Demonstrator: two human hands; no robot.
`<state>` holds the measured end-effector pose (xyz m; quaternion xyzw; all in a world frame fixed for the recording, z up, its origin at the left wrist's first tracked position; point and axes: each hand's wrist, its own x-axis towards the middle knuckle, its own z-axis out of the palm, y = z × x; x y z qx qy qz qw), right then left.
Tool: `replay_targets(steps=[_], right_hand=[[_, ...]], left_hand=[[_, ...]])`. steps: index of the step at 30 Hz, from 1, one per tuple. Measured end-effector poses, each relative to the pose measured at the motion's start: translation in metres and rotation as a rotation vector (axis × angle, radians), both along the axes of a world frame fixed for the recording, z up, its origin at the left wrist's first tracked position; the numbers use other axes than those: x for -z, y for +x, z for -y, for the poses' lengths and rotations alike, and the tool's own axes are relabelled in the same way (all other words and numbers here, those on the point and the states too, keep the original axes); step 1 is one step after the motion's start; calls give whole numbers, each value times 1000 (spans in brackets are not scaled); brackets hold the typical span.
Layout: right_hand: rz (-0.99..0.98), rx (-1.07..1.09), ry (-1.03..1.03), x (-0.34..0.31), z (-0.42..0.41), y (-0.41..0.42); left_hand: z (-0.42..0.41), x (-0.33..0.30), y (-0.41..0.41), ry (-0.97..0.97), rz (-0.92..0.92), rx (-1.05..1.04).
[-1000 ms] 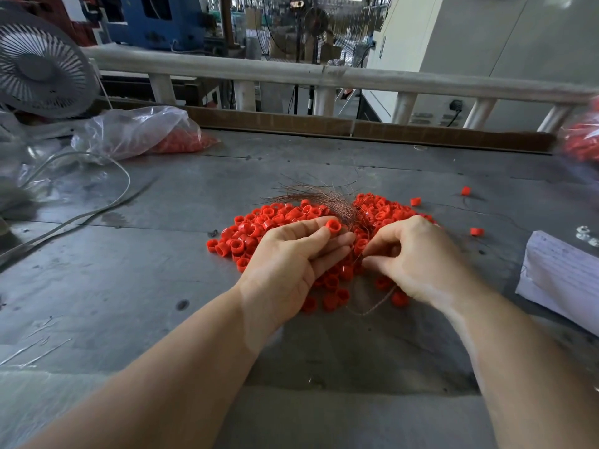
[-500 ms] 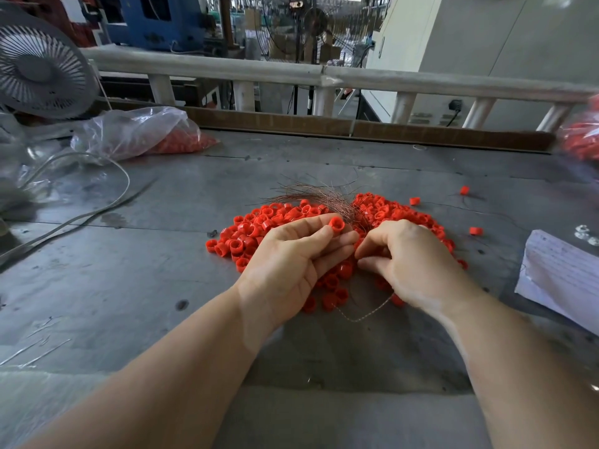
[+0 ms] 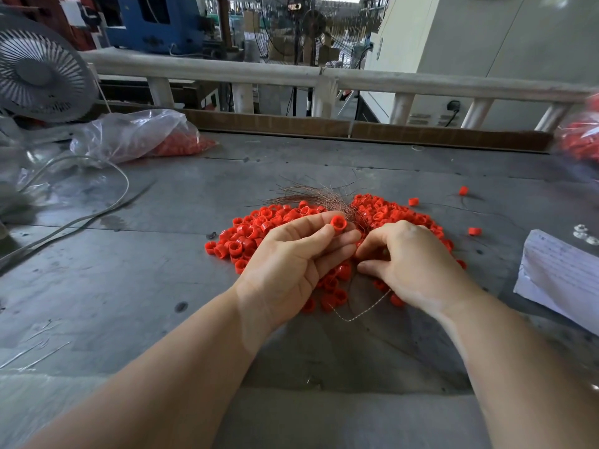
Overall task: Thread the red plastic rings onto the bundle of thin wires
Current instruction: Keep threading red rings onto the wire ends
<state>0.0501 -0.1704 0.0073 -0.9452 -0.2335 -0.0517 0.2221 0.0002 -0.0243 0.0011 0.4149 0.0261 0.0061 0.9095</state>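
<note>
A pile of red plastic rings [image 3: 249, 234] lies on the grey table [image 3: 129, 286]. A bundle of thin copper-coloured wires [image 3: 321, 199] fans out over the pile's far side. My left hand [image 3: 291, 264] pinches one red ring [image 3: 338, 223] at its fingertips, just left of the wire bundle. My right hand [image 3: 411, 264] sits over the pile with curled fingers pinching near the base of the wires; what it grips is hidden. A single bent wire [image 3: 359, 314] trails out below the hands.
A clear bag of red rings [image 3: 146, 137] and a fan [image 3: 39, 72] stand at the back left. Another bag of rings [image 3: 580, 144] is at the right edge, a paper sheet [image 3: 560, 277] below it. Stray rings [image 3: 474, 231] and a cable [image 3: 97, 209] lie about.
My right hand has shifted left, closer to my left hand. The left hand keeps holding the ring in the same spot.
</note>
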Motion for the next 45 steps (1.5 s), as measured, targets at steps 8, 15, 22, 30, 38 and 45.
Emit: replay_targets(steps=[8, 15, 22, 30, 38, 45], right_hand=[[40, 7, 58, 1, 1, 2], [12, 37, 105, -1, 2, 2], [25, 19, 21, -1, -1, -2], [93, 31, 80, 0, 0, 1], [-212, 61, 656, -7, 2, 3], [-642, -36, 1148, -17, 1, 2]], left_hand=[[-1, 2, 2, -7, 5, 0], [-1, 3, 2, -7, 15, -8], [-1, 3, 2, -11, 10, -8], [-1, 3, 2, -11, 12, -11], [-2, 3, 2, 3, -8, -22], [-3, 4, 3, 6, -9, -21]])
